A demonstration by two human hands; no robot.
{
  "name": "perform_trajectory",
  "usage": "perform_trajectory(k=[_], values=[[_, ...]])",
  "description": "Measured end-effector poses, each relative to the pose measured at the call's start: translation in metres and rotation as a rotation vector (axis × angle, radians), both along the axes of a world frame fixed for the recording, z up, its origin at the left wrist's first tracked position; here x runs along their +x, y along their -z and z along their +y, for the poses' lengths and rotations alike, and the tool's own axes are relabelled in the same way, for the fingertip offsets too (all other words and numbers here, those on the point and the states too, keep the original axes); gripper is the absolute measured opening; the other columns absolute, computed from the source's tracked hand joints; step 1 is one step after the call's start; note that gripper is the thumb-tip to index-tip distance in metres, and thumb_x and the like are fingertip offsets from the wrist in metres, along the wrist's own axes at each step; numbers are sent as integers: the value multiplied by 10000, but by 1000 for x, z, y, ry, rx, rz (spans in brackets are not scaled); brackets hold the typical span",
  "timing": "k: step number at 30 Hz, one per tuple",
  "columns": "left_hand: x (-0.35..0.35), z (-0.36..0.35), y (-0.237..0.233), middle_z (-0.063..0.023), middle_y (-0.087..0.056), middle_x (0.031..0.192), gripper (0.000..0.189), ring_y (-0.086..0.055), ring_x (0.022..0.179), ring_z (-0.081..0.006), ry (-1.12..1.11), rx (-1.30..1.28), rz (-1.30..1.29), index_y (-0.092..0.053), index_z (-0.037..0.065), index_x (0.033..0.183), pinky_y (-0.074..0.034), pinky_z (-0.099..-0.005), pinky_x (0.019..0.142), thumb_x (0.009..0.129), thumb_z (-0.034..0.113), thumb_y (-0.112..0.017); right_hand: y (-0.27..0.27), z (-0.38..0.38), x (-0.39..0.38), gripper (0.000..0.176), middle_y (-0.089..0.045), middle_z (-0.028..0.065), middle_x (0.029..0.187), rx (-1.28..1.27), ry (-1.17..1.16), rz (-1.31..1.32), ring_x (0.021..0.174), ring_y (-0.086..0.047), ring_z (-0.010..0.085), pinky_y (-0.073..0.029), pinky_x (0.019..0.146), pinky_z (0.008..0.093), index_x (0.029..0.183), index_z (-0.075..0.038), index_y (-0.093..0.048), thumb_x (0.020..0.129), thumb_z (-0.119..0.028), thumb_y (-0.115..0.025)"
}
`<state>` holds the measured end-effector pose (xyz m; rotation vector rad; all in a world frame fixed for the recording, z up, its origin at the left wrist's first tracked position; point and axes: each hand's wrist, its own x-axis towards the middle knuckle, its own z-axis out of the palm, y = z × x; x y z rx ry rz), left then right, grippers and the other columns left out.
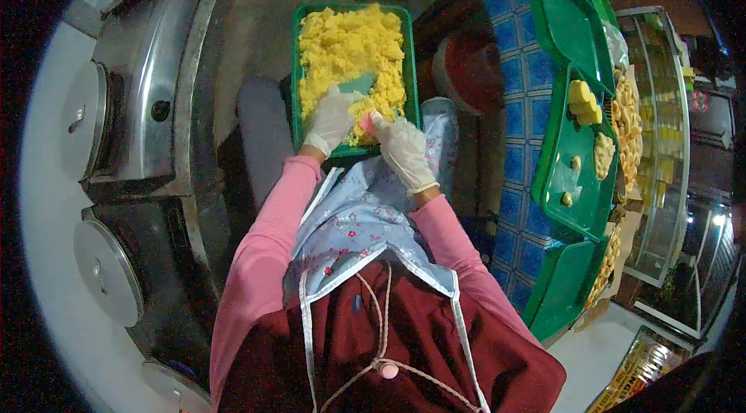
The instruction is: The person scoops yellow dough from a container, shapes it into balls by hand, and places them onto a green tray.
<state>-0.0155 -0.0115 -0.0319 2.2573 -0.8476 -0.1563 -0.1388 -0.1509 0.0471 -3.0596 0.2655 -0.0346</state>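
A deep green tray rests across my lap, filled with yellow crumbly dough. A bare patch of the tray's floor shows near the middle. My left hand, in a whitish glove, is in the near left part of the tray, its fingers curled over some of the dough. Gloved as well, my right hand comes over the near right corner. Its fingers are closed on a small pink object, whose kind I cannot make out, low against the dough.
Metal equipment with round lids lines the left side. To the right, green trays stand by a blue tiled surface, with yellow dough blocks in one. Many pale shaped pieces lie beyond, near a glass display case.
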Motion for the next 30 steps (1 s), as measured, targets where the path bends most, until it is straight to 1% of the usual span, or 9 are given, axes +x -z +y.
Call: perform_trajectory(k=[3,6,7,11,17,20,25,28,30], values=[[-1,9,-15,-217,-589,1006,345,-604,928,-401,-105,-20,-40,-671,65,1059,-511,-442,821,715,93,-674,-19,8,16,159,-654,135,755,-210,-28,-188,732,-665,381,-504,638,486,944,-114,-701,911,-225,-592],[-2,10,-7,-217,-579,987,319,-606,887,-421,-142,-19,33,-637,48,1021,-508,-474,773,708,101,-679,50,2,39,141,-653,148,753,283,41,-199,770,-656,367,-499,664,470,889,-98,-685,863,-232,-650],[-4,9,-5,-216,-574,976,303,-606,872,-423,-159,-38,4,-626,52,1006,-505,-485,755,710,95,-672,24,13,51,201,-660,159,770,654,234,-119,798,-652,362,-500,678,467,835,-85,-651,801,-266,-730],[-8,5,-8,-208,-556,938,252,-606,815,-425,-206,-3,-76,-598,67,965,-491,-514,699,716,66,-641,30,22,81,365,-667,173,797,740,437,66,836,-660,370,-504,701,463,829,-66,-626,649,-283,-857],[-19,8,-29,-200,-554,932,213,-597,794,-422,-243,8,-78,-568,68,917,-488,-501,682,712,55,-626,26,23,82,374,-671,180,852,671,392,44,826,-655,378,-515,726,456,912,-59,-609,687,-254,-835],[-30,23,-37,-200,-544,954,241,-585,829,-431,-293,-59,3,-550,61,931,-483,-508,693,711,84,-647,15,21,68,327,-669,180,869,992,386,-117,817,-652,377,-513,721,469,946,-48,-610,714,-177,-799],[-52,46,-48,-206,-521,973,310,-574,875,-431,-295,-7,97,-526,49,979,-475,-505,719,727,148,-677,23,30,75,300,-635,170,927,459,-264,-150,921,-575,382,-472,817,484,1006,-61,-608,716,-45,-681],[-46,43,-54,-216,-535,982,316,-588,872,-432,-367,-51,148,-557,57,964,-486,-505,720,709,176,-699,40,31,79,292,-647,181,959,410,-207,-205,947,-583,396,-487,807,447,1033,-80,-622,755,-117,-701],[-41,42,-57,-190,-536,988,317,-593,879,-414,-382,-42,109,-563,66,1004,-487,-491,725,749,198,-698,36,25,76,360,-661,168,919,669,-46,-312,869,-632,334,-511,758,423,1115,-64,-610,774,-131,-702]])
